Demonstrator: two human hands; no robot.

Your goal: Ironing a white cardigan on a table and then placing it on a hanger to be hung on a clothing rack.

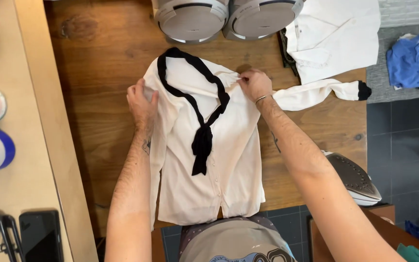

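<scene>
The wooden table [98, 73] is filling most of the view, and a cream blouse [219, 165] with a black neck tie [202, 140] is lying flat at its centre, collar toward 12 o'clock and hem hanging just over the near edge at 6 o'clock. One long sleeve [316, 92] is stretching out toward 3 o'clock, ending in a dark cuff. A second white garment [335, 34] is lying at 1 o'clock, 2 round grey appliances [224, 19] are sitting side by side at 12 o'clock, and an iron [355, 177] is resting soleplate-up at 4 o'clock.

The work in hand looks like laying out and squaring the blouse at its shoulders. As a judgement, the next move is calling for an even pull outward at both shoulders, so the front panels are lying smooth without dragging the tie off line.

The right hand [254, 85] is pinching the fabric at the shoulder seam, at 1 o'clock of the blouse, thumb and fingertips closed tightly on a small fold. The left hand [141, 104] is gripping the opposite shoulder edge at 10 o'clock, fingers curled around the cloth with a bunched bit of it showing between them.
</scene>
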